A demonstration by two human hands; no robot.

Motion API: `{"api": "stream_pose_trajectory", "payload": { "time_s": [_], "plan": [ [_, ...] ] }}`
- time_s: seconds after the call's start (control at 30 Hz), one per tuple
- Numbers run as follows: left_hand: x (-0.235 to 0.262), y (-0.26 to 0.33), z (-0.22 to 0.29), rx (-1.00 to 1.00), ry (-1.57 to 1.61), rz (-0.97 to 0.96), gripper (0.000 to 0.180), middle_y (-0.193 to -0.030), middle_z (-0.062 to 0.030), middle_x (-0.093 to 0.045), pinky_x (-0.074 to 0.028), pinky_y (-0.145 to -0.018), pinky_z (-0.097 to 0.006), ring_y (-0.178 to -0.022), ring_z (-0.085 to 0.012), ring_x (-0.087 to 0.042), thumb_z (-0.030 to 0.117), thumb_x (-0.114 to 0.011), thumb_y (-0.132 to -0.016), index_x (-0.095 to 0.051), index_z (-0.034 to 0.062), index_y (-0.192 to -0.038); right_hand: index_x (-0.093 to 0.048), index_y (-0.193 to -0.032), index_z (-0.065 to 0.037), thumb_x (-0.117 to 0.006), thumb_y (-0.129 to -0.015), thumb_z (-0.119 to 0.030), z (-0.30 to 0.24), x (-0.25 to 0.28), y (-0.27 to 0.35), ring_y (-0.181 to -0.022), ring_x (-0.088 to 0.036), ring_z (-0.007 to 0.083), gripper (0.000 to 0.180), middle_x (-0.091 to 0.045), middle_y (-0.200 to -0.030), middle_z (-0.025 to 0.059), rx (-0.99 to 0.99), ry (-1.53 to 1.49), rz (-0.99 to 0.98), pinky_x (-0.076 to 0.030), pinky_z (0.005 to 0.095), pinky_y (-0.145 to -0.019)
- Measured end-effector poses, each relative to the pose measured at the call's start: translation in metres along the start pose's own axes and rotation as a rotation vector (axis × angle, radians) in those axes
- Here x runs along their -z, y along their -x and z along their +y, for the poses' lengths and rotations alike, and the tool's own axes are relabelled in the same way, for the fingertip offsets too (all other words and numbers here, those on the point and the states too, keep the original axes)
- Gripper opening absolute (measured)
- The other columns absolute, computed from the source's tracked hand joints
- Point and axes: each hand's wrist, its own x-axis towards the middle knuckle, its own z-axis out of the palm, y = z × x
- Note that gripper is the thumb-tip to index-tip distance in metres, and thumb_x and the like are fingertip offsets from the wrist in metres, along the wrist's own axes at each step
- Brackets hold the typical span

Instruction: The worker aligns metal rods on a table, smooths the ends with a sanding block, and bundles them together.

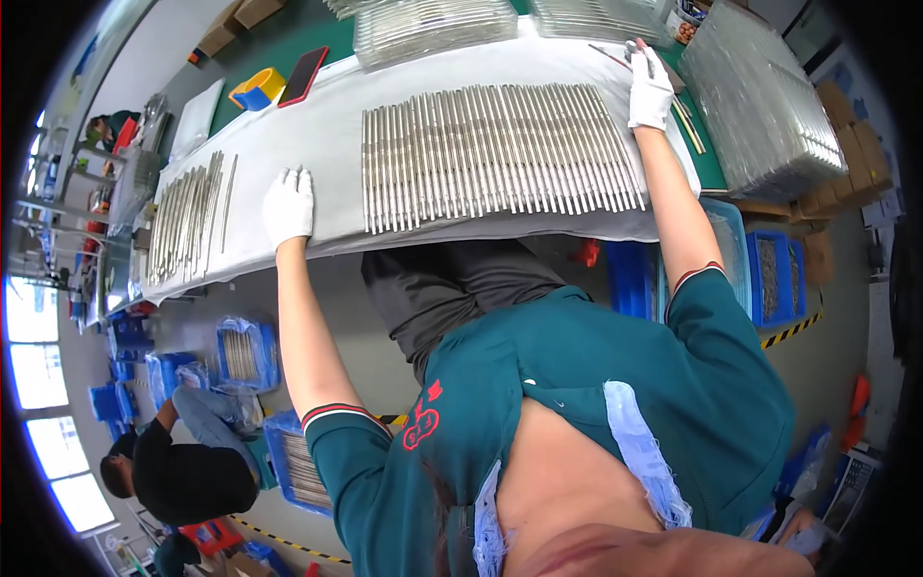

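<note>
- Far left of the frame, a small loose group of metal rods (189, 223) lies on the white cloth (327, 135), long axes running up and down the picture, well apart from both hands.
- Left of centre, the left hand (288, 206), in a white glove, rests flat and open on the cloth near its lower edge; fingers point up the frame, nothing is gripped. Its bare forearm rises straight from the lower edge.
- Centre, the long row of metal rods (495, 154) lies side by side, each rod's long axis up-down, the row itself spanning left to right. It begins just right of the left hand, which is the nearer hand to the row's left end.
- Upper right, the right hand (649, 87), also gloved, lies palm-down with fingers loosely extended, just beyond the row's upper right corner; whether it pinches anything cannot be told. That arm is stretched nearly straight.
- Right edge, stacked clear trays (769, 106) stand beside the cloth.
</note>
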Motion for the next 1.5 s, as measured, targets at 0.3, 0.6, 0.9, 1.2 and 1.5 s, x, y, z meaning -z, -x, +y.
{"api": "stream_pose_trajectory", "payload": {
  "time_s": [0.3,0.6,0.9,1.2,1.5],
  "plan": [
    [-0.008,0.004,-0.002,0.211,0.199,-0.068,0.042,-0.124,-0.0183,-0.054,-0.037,-0.1,-0.038,-0.116,-0.034,-0.049,0.036,-0.043,-0.093,-0.06,0.0054,-0.117,-0.058,-0.121,-0.008,-0.053,-0.093,-0.019,-0.026,0.001,0.008,-0.091,-0.062,0.012,0.032,-0.067,-0.101,0.0059,-0.081,-0.122,-0.057,-0.046,0.0246,-0.081],
    [-0.012,0.002,-0.005,0.249,0.261,-0.109,0.045,-0.129,-0.018,-0.051,-0.033,-0.103,-0.038,-0.121,-0.0327,-0.046,0.038,-0.043,-0.093,-0.058,0.0053,-0.12,-0.057,-0.124,-0.009,-0.054,-0.093,-0.018,-0.046,0.003,0.01,-0.086,-0.058,0.0079,0.033,-0.066,-0.1,0.0039,-0.068,-0.12,-0.038,-0.045,0.0218,-0.079],
    [-0.011,0.004,-0.008,0.277,0.223,-0.147,0.047,-0.132,-0.0141,-0.05,-0.031,-0.105,-0.038,-0.123,-0.0309,-0.044,0.041,-0.039,-0.094,-0.056,0.008,-0.123,-0.054,-0.127,-0.004,-0.051,-0.094,-0.017,-0.049,0.003,0.011,-0.102,-0.054,0.0099,0.035,-0.06,-0.118,0.0042,-0.045,0.038,-0.124,-0.039,0.0219,-0.091],
    [-0.011,0.003,-0.011,0.323,0.282,-0.095,0.049,-0.129,-0.0164,-0.052,-0.032,-0.104,-0.038,-0.12,-0.0312,-0.047,0.04,-0.04,-0.095,-0.056,0.0036,-0.122,-0.051,-0.128,-0.003,-0.053,-0.093,-0.014,-0.039,0.0,0.009,-0.104,-0.052,0.0091,0.037,-0.059,-0.121,0.0034,-0.033,-0.022,-0.103,-0.039,0.0218,-0.092],
    [-0.004,0.001,-0.011,0.45,0.338,-0.2,0.051,-0.131,-0.0151,-0.051,-0.032,-0.104,-0.037,-0.122,-0.0298,-0.046,0.041,-0.037,-0.095,-0.053,0.0043,-0.126,-0.056,-0.126,-0.014,-0.057,-0.09,-0.019,-0.066,0.005,0.016,-0.101,-0.058,0.013,0.036,-0.064,-0.113,0.0079,0.008,0.19,-0.101,-0.041,0.0241,-0.09]
  ]
}}
